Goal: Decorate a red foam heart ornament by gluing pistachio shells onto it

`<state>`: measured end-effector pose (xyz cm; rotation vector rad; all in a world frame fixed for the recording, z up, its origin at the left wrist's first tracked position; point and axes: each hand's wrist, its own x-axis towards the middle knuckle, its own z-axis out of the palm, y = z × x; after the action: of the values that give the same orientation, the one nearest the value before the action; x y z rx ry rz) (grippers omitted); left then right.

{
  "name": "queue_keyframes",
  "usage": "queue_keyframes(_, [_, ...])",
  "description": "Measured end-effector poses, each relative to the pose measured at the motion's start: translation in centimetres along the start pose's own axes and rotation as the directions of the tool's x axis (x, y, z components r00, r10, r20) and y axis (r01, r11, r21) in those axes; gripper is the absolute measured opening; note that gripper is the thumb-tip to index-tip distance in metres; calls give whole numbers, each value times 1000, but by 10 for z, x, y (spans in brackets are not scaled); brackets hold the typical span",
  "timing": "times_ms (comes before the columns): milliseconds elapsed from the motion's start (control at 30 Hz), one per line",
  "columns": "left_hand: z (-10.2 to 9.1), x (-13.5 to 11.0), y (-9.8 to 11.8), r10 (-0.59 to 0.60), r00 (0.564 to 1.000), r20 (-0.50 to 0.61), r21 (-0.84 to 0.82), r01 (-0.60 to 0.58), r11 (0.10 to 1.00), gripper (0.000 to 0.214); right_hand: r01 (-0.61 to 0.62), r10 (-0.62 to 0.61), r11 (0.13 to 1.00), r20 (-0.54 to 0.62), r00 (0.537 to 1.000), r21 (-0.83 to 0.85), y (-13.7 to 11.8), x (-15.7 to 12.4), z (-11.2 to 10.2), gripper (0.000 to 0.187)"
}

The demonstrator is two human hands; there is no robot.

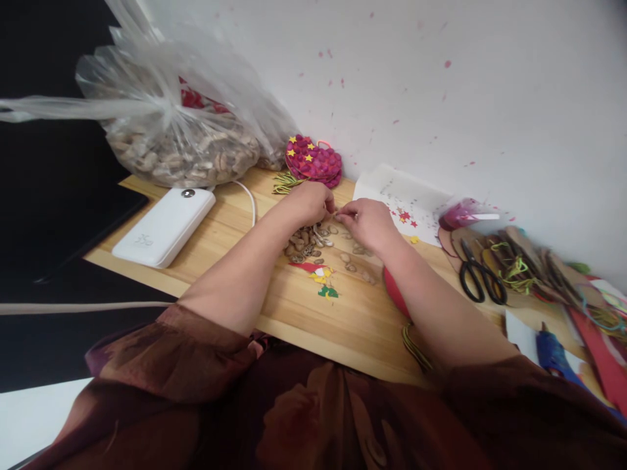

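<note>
Nearest the person, as I see it from the room, coloured scraps (323, 275) lie on the wooden tabletop (313, 320), with the heap of peanut-like shells (296, 247) just beyond. At the heap's far side, the left hand (313, 201) and right hand (369, 222) meet in narrow fingertip pinches, apparently on one small piece (336, 215) too small to identify; the step in hand appears to be working it apart, and the next move calls for steady opposed finger pressure. Farther back stands the studded purple ornament (321, 163).
</note>
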<state>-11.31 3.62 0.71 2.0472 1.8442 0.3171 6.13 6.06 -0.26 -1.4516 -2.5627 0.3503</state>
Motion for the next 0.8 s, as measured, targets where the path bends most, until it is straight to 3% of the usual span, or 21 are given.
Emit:
queue_keyframes(433, [-1,-3,2,3,1000,10,59,-4,998,25,-51,51,996,3,999,69,-1,10,5,15])
queue_keyframes(667, [4,0,7,-27,999,-25,113,30,993,23,-43,45,998,-59,997,35,-2,9,11,16])
queue_keyframes(800, [2,-1,6,-18,999,-45,73,21,997,23,-34,40,998,-110,993,57,0,5,4,18])
